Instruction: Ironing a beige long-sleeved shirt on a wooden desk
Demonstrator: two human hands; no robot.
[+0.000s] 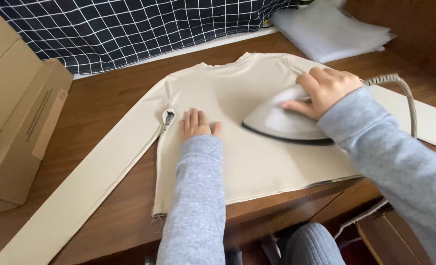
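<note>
A cream long-sleeved top (257, 162) lies flat on a brown wooden table (105, 103), its left sleeve stretching toward the near left corner. My left hand (196, 125) presses flat on the chest of the top, fingers apart, just right of a small tag (168, 118) at the armpit. My right hand (323, 91) grips the handle of a grey-white iron (282, 122) that rests on the right half of the top, tip pointing left. A braided cord (402, 91) runs from the iron off to the right.
Cardboard boxes (17, 122) stand at the left edge of the table. A dark checked cloth (129, 27) hangs along the back. A stack of folded white fabric (331, 32) lies at the back right. The table's front edge runs just below the top's hem.
</note>
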